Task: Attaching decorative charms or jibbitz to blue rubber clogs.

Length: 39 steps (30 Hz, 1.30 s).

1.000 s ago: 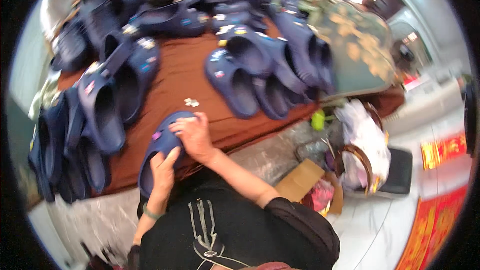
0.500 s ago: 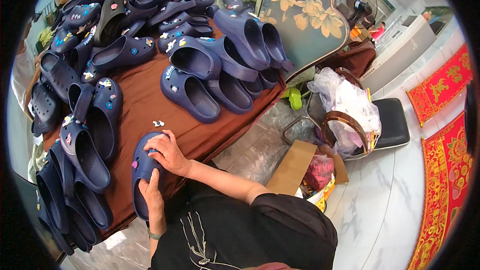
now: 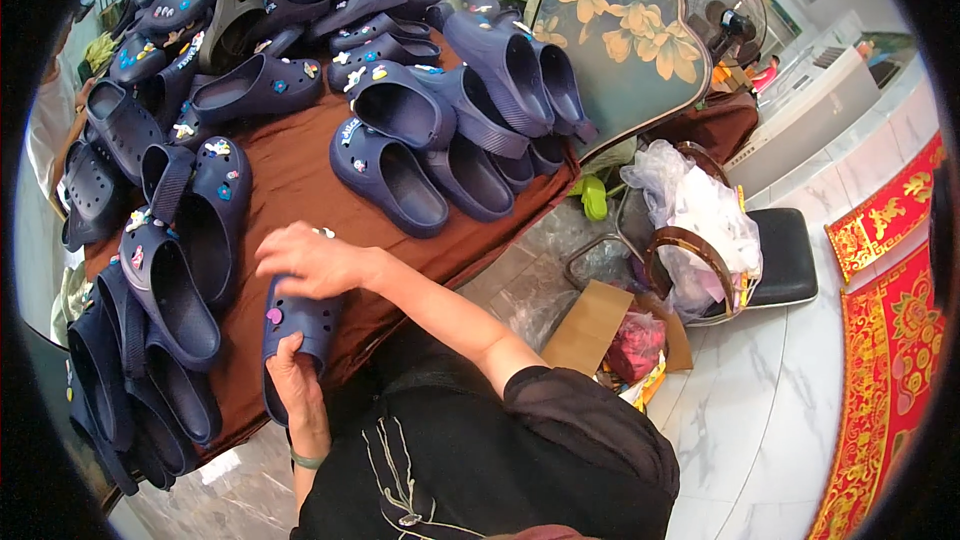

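Note:
In my left hand (image 3: 297,385) is a navy clog (image 3: 312,318) at the table's near edge, the thumb resting by its foot opening. A round purple charm (image 3: 275,317) sits on its upper. Above the clog's toe my right hand (image 3: 318,260) is raised, fingers stretched to the left and somewhat apart; no object shows in them. The hand covers much of the toe. Just beyond its knuckles a small white charm (image 3: 325,232) peeks out on the brown tablecloth (image 3: 290,165).
Navy clogs with charms crowd the left side, one pile (image 3: 180,290) reaching the near edge. Another group (image 3: 430,140) stands to the right. Beyond the table's right edge are a flowered panel (image 3: 620,50), a chair (image 3: 785,255) bearing a bagged basket, and an open carton (image 3: 590,325).
My right hand has lifted off the clog's upper and shifted up and left, its fingers now extended. My left hand keeps its hold on the clog. The whole view has shifted slightly.

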Motion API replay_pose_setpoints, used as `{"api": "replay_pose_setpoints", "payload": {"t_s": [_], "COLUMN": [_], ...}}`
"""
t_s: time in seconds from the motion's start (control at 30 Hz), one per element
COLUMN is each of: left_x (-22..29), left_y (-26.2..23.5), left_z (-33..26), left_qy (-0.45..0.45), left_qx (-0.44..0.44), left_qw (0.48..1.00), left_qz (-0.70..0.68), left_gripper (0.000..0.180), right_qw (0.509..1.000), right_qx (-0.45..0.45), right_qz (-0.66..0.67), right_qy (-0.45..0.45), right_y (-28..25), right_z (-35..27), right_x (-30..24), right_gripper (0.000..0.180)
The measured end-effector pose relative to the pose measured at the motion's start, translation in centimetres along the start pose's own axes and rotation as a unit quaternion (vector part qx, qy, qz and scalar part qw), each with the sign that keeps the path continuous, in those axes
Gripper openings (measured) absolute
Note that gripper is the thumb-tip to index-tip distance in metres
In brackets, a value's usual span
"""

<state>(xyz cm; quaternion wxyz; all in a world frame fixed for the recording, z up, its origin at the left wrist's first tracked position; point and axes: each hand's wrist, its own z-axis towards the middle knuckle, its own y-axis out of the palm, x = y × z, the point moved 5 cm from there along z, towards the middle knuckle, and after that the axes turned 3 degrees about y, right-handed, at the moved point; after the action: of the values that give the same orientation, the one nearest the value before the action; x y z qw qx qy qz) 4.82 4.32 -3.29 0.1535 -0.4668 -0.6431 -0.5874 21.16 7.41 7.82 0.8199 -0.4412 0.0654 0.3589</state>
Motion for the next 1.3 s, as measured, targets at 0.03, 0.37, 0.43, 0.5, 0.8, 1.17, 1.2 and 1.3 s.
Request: {"api": "replay_pose_setpoints", "payload": {"t_s": [0.03, 0.37, 0.43, 0.5, 0.8, 1.17, 1.2, 1.3], "left_x": [0.1, 0.0, -0.2, -0.1, -0.3, 0.4, 0.5, -0.4], "left_y": [-0.1, -0.6, -0.9, -1.0, -1.7, -1.0, -0.9, -1.6], "left_z": [0.2, 1.1, 1.3, 1.4, 2.2, 2.0, 2.0, 2.3], "left_qy": [0.008, 0.021, 0.016, 0.017, 0.001, -0.009, -0.016, -0.052], "left_qx": [-0.007, 0.001, 0.007, 0.003, -0.021, -0.029, -0.040, -0.059], "left_qw": [1.000, 0.999, 0.999, 0.999, 0.999, 0.999, 0.999, 0.996], "left_qz": [-0.004, -0.029, -0.040, -0.037, -0.040, -0.019, -0.021, -0.030], "left_gripper": [0.052, 0.048, 0.048, 0.045, 0.036, 0.026, 0.024, 0.026], "right_qw": [0.992, 0.986, 0.987, 0.986, 0.982, 0.978, 0.975, 0.961], "right_qx": [-0.103, -0.167, -0.156, -0.145, -0.146, -0.149, -0.160, -0.159], "right_qz": [0.058, 0.027, 0.012, 0.011, -0.013, -0.044, -0.047, -0.048], "right_qy": [-0.046, 0.011, 0.043, 0.086, 0.117, 0.139, 0.143, 0.222], "right_y": [1.4, 6.7, 6.9, 6.9, 7.3, 8.4, 8.6, 9.4], "right_z": [0.1, -1.2, -1.1, -1.0, -0.9, -1.0, -1.0, -0.6], "right_x": [-1.2, -1.3, -1.9, -1.7, -1.6, -0.6, -0.4, 0.6], "right_gripper": [0.026, 0.023, 0.023, 0.025, 0.028, 0.028, 0.029, 0.031]}}
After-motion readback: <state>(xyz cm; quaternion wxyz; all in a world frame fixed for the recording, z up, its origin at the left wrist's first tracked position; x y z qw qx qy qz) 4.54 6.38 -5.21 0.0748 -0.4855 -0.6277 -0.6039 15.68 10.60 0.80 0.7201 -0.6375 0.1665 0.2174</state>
